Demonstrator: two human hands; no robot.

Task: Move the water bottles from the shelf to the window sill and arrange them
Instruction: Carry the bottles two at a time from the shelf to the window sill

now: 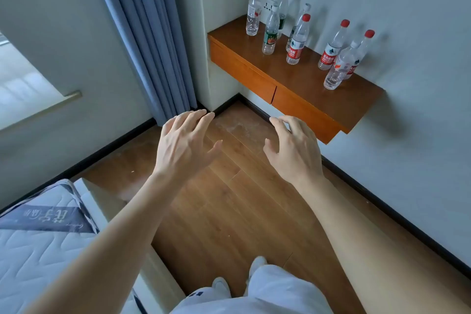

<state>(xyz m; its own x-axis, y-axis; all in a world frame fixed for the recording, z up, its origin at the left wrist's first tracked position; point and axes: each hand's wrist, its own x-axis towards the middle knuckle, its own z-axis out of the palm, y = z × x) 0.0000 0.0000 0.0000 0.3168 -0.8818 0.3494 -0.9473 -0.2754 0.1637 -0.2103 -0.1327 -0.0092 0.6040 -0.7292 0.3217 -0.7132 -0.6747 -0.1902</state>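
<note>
The person's pale trousers (267, 290) and white shoes (257, 262) occupy the bottom edge, standing on the wooden floor (229, 206). A mattress (38, 237) lies to the left.

**Hand state.** The left hand (183, 143) and right hand (293, 150) are both extended over the floor with fingers spread, holding nothing. Both are well short of the shelf (300, 76).

**Task items.** All water bottles (298, 41) stand upright on the wall-mounted shelf. None is on the window sill (46, 109), which lies to the left beyond the blue curtain (153, 46).

**Count.**
- Water bottles: eight.
- Red caps: three.
- White caps: five.
- Green labels appear on at least two of the white-capped bottles.
- Shelf drawers: two.
- Wall socket (267, 5): one, behind the left group.

**Hazards (assessment).**
1. The bottles stand in tight clusters. Reaching for a rear bottle first would probably knock over the one in front.
2. Several appear to hold little water. A light bottle tips at a slight touch.
3. The white-capped bottle at the right stands close to the front edge, so a nudge could send it to the floor.
4. The curtain hangs between shelf and sill. A carried bottle could snag in its folds.
5. Carrying more than one bottle per hand raises the risk of a drop.
</note>
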